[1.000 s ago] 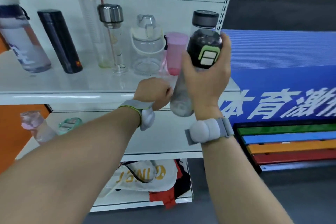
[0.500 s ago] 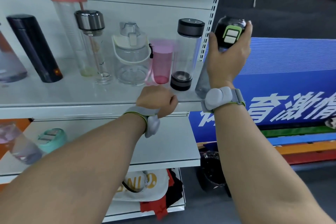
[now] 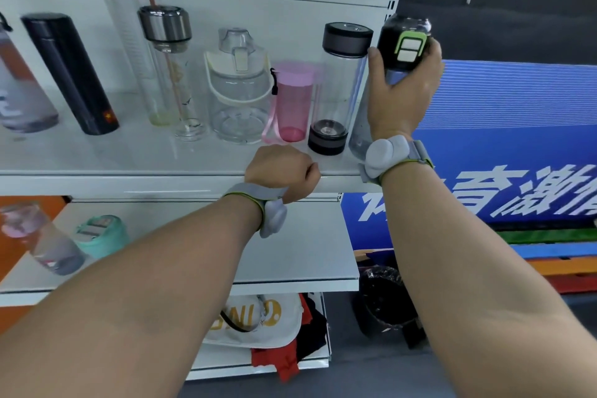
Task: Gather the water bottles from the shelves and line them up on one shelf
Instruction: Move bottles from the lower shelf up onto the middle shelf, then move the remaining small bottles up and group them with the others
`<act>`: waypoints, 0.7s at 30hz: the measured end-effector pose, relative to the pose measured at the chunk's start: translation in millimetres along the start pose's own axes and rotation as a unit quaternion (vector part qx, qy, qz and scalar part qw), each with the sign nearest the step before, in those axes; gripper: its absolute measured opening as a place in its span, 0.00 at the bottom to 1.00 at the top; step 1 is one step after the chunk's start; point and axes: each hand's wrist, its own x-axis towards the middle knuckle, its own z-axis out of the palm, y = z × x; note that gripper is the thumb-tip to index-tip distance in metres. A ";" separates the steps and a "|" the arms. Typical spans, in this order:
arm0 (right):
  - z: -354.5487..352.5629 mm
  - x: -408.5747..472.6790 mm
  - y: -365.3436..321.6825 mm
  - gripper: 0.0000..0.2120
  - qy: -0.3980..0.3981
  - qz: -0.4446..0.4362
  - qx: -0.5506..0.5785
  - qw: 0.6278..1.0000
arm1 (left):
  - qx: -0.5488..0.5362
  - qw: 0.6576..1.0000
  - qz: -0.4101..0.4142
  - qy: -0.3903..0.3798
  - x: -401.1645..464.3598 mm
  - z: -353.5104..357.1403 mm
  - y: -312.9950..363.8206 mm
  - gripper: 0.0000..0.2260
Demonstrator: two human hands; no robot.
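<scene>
The right hand (image 3: 402, 87) is wrapped around the upper body of a smoky translucent bottle with a black cap and green latch (image 3: 405, 42), holding it at the right end of the white metal upper shelf (image 3: 129, 168). The bottle's base appears to rest at or just above the shelf surface (the wrist hides the contact). Immediately left of it on that shelf stands a clear glass bottle with a dark grey lid and base (image 3: 339, 87), then a pink plastic cup with a strap (image 3: 292, 100), a clear jug with a cream handle (image 3: 239, 87), and further bottles. The left hand (image 3: 282, 171) is closed in an empty fist against the shelf's front edge.
</scene>
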 end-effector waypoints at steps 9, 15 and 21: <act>-25.1 -97.4 -36.9 0.24 0.007 -0.050 -0.047 0.998 | 0.011 1.000 0.015 -0.006 -46.1 -25.7 -2.6 0.11; 13.8 -196.4 -92.4 0.06 -0.240 -0.046 0.041 0.969 | 0.049 0.995 -0.059 -0.067 -123.1 -72.3 -58.1 0.07; 50.3 -289.1 -156.1 0.05 -0.433 -0.090 0.028 0.896 | 0.114 0.970 -0.186 -0.108 -222.8 -112.1 -168.7 0.08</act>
